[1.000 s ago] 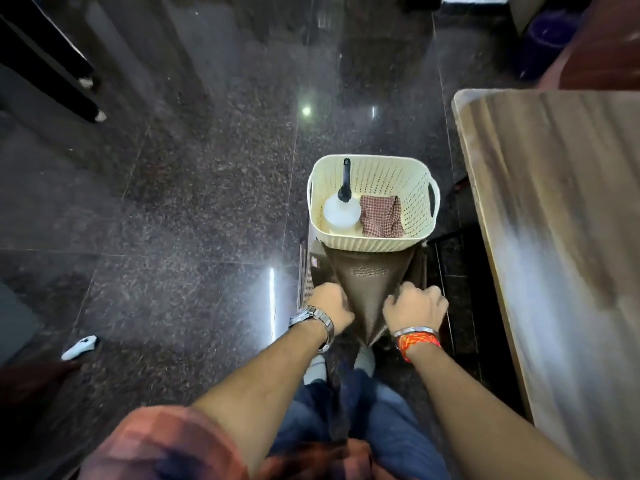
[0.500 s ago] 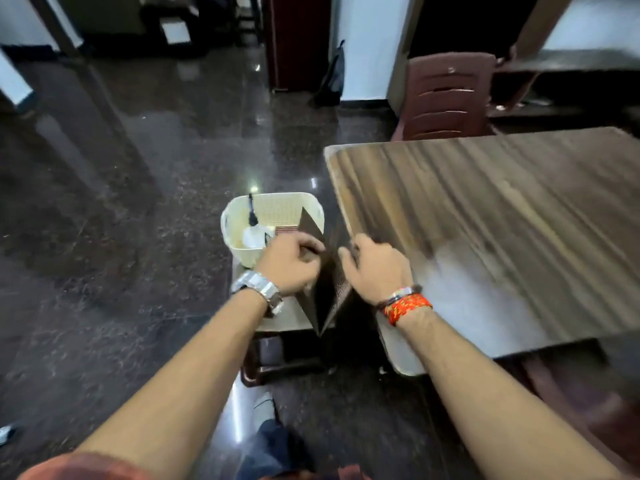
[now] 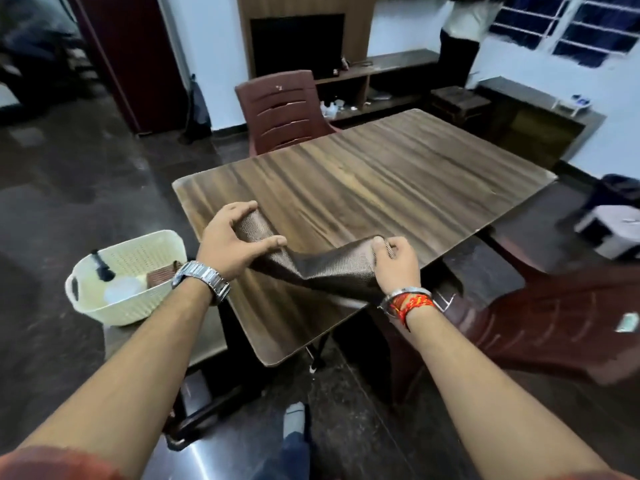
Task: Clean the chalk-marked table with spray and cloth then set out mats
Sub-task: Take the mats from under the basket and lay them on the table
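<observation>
A dark brown woven mat [image 3: 325, 268] hangs slack over the near corner of the wooden table [image 3: 381, 181]. My left hand [image 3: 232, 240] grips its left end between thumb and fingers. My right hand [image 3: 396, 261] pinches its right end. Left of the table, a cream plastic basket [image 3: 138, 306] holds a white spray bottle [image 3: 121, 289] with a black nozzle and a red checked cloth [image 3: 161, 275].
The basket stands on a low stool [image 3: 204, 341] beside the table. One maroon plastic chair [image 3: 284, 109] is at the table's far side, another [image 3: 554, 327] at the near right. A person [image 3: 460, 36] stands by the shelf at the back. My foot [image 3: 294, 420] is on the dark polished floor.
Both hands have lifted the mat from in front of the basket, swung it right and spread it apart over the table's near corner. My view has risen from floor to table.
</observation>
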Motion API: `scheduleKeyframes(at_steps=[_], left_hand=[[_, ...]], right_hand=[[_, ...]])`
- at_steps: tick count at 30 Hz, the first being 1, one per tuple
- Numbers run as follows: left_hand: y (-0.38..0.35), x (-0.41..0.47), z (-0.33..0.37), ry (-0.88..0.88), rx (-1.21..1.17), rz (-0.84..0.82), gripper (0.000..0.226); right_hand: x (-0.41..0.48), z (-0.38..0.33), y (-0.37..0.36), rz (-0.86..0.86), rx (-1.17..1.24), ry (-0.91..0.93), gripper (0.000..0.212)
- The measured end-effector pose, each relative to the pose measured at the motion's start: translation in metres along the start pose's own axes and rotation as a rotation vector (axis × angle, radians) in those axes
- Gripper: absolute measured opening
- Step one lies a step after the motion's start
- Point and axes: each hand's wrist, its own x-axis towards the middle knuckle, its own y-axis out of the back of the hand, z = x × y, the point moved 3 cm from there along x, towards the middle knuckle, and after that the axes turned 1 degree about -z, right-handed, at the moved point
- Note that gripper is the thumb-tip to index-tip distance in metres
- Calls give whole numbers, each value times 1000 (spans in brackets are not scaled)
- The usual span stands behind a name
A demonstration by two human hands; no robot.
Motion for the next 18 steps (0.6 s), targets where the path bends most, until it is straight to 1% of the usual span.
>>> scheduleKeyframes(at_steps=[2,4,6,8,10,12,14,15,16,18], left_hand=[[-21,22,1,5,8,-68,104],[-43,46,0,2,12,-111,114],[-63,77,2,-17,5,-135,108],[-77,108,8,-65,8,-129,103],[-91,140,15,-106,4,-143,103],[-114,175,19,-159,37,-194,106],[-146,201,22,-187,106,-259,110],[-168,212,20,-173,174,-282,111],[-190,218,19,-149,268,-313,113],[-234,213,9,-87,466,-443,125]], right_hand=[[16,25,5,72,83,-82,28],[28,43,6,85,149,-144,29],[40,53,7,57,195,-163,32],[50,52,11,28,278,-134,38],[66,52,16,75,319,-88,41],[82,57,17,197,345,-94,46],[98,74,11,319,317,-154,51],[107,82,7,363,301,-193,55],[118,96,4,386,251,-255,60],[129,110,0,350,118,-393,75]])
